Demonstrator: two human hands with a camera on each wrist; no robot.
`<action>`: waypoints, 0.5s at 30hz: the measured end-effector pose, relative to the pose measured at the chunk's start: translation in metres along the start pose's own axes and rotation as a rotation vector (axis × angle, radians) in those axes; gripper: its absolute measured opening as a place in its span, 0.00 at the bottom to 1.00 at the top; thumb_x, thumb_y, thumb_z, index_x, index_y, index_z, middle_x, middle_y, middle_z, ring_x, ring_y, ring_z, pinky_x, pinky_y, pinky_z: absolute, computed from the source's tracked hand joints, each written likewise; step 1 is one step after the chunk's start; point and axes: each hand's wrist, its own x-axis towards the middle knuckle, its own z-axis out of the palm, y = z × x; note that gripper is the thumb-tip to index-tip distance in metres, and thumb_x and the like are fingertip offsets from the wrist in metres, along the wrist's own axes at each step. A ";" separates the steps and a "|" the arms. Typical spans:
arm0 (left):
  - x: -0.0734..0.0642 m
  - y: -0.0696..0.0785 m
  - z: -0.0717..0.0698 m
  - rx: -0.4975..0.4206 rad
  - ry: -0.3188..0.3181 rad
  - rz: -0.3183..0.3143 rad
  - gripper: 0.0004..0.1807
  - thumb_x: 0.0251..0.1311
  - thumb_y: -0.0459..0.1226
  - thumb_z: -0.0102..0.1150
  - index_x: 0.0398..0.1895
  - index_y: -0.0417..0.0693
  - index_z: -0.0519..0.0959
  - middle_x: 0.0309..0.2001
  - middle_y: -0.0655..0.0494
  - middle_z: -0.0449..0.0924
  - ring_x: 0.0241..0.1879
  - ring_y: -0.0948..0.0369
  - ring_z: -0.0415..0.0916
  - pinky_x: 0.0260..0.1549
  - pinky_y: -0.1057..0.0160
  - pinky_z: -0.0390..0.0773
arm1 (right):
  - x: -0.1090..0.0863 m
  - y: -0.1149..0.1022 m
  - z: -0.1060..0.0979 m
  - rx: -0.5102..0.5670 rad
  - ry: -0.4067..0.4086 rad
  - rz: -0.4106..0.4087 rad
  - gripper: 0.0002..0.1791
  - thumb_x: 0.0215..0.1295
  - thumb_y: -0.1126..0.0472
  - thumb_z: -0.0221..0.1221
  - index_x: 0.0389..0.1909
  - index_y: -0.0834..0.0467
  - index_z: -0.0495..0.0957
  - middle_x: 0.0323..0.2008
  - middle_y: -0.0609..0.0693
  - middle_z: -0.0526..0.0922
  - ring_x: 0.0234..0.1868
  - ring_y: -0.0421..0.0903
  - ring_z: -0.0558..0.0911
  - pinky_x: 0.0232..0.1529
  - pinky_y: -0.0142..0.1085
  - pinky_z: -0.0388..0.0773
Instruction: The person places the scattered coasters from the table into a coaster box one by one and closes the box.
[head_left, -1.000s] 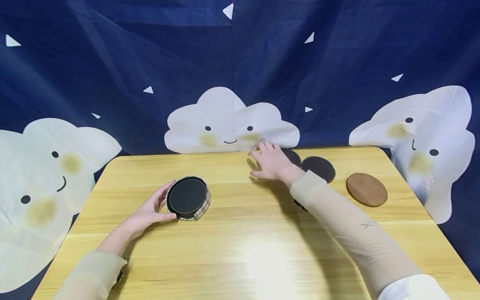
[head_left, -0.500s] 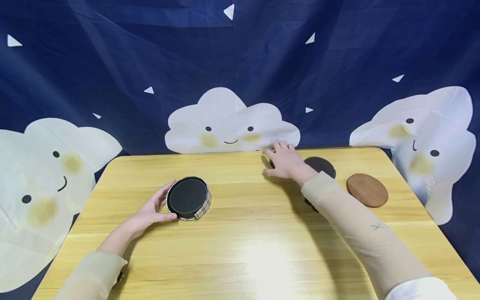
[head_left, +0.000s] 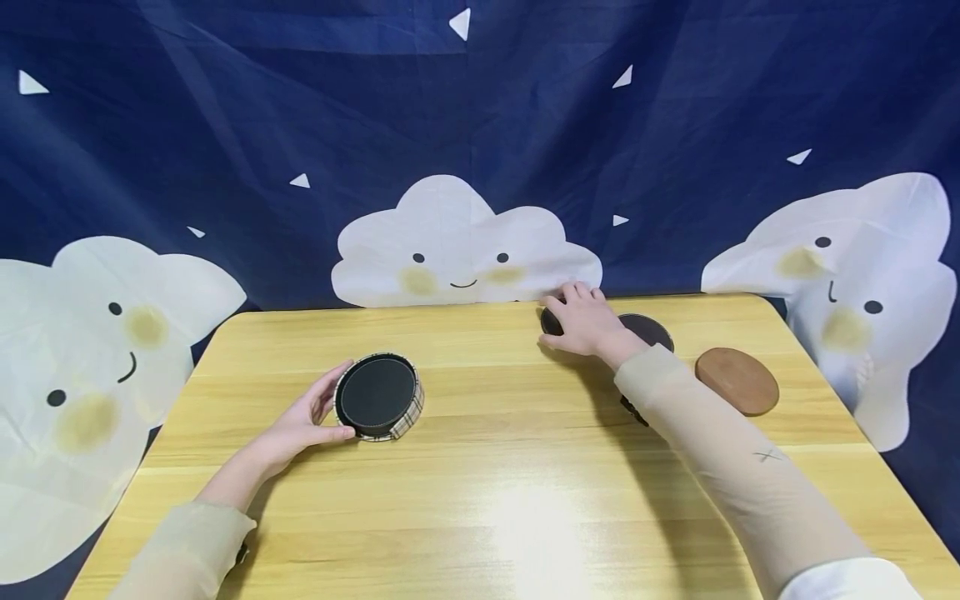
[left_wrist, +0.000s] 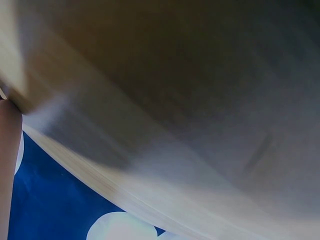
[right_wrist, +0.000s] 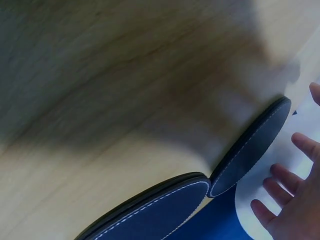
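My left hand (head_left: 296, 429) grips the left side of a round coaster holder with a plaid outer wall (head_left: 408, 416), its thumb at the near rim. A black disc (head_left: 377, 393) fills the top of this holder. Over a round black coaster (head_left: 552, 322) at the table's back edge is my right hand (head_left: 588, 323), partly covering it. In the right wrist view, the spread fingers (right_wrist: 285, 177) appear apart from that white-stitched coaster (right_wrist: 252, 147). A second black coaster (head_left: 648, 329) lies beside it, partly behind my right wrist. The left wrist view shows mostly shaded tabletop.
A brown round disc (head_left: 738, 382) lies farther right on the wooden table (head_left: 465, 492). Just behind the table's back edge hangs a dark blue curtain (head_left: 525, 108) printed with white clouds.
My right hand has moved rightward along the back edge, from beside the black coaster to over it. The left hand and the coaster holder have stayed in place.
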 end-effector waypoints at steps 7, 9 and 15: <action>0.000 0.001 0.000 -0.013 -0.009 -0.016 0.58 0.61 0.29 0.74 0.88 0.50 0.46 0.82 0.32 0.50 0.66 0.88 0.61 0.63 0.90 0.58 | 0.001 0.006 0.003 0.013 -0.015 0.036 0.39 0.69 0.36 0.63 0.76 0.50 0.70 0.72 0.65 0.67 0.75 0.66 0.62 0.70 0.62 0.64; 0.000 0.001 0.000 -0.012 -0.009 -0.017 0.58 0.61 0.29 0.74 0.88 0.50 0.46 0.82 0.32 0.50 0.66 0.88 0.61 0.63 0.90 0.58 | 0.001 0.008 0.005 0.014 -0.019 0.042 0.39 0.70 0.35 0.62 0.76 0.50 0.69 0.72 0.65 0.67 0.75 0.67 0.62 0.70 0.62 0.65; 0.000 0.001 0.000 -0.005 -0.003 -0.009 0.58 0.60 0.29 0.74 0.88 0.48 0.46 0.81 0.32 0.51 0.67 0.88 0.60 0.63 0.90 0.58 | 0.003 0.012 0.009 0.040 -0.021 0.055 0.40 0.70 0.35 0.62 0.77 0.49 0.67 0.73 0.65 0.66 0.77 0.67 0.61 0.70 0.64 0.65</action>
